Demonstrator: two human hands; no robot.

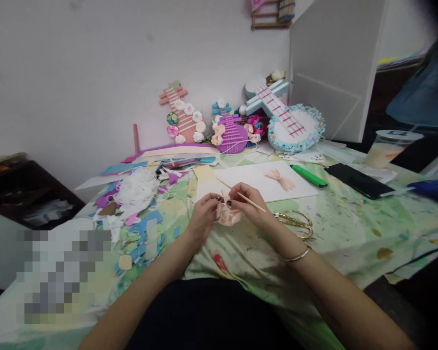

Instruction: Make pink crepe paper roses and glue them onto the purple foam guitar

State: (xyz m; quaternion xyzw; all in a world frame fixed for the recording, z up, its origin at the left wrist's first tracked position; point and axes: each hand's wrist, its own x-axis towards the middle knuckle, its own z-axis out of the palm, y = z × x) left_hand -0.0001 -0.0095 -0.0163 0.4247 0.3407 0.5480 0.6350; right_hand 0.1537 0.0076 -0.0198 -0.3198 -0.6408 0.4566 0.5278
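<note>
Both hands meet over the near edge of the table. My left hand [204, 216] is closed, pinching the left side of a pale pink paper flower [228, 216]. At the flower's upper right, the fingers of my right hand [248, 201] are closed on its petals. A thin wooden stick [253, 201] also lies in my right hand, slanting down past the thumb. Behind the hands is a white sheet [233, 177] with a gathered pink paper piece [280, 179] on it. Gold-handled scissors [295, 221] lie just right of my right wrist.
A green marker [309, 176], a black phone [359, 181] and a lidded cup [390, 148] stand or lie to the right. White string [136, 189] and coloured paper scraps [135, 248] cover the left. Flower-decorated paper instruments [231, 133] lean against the wall.
</note>
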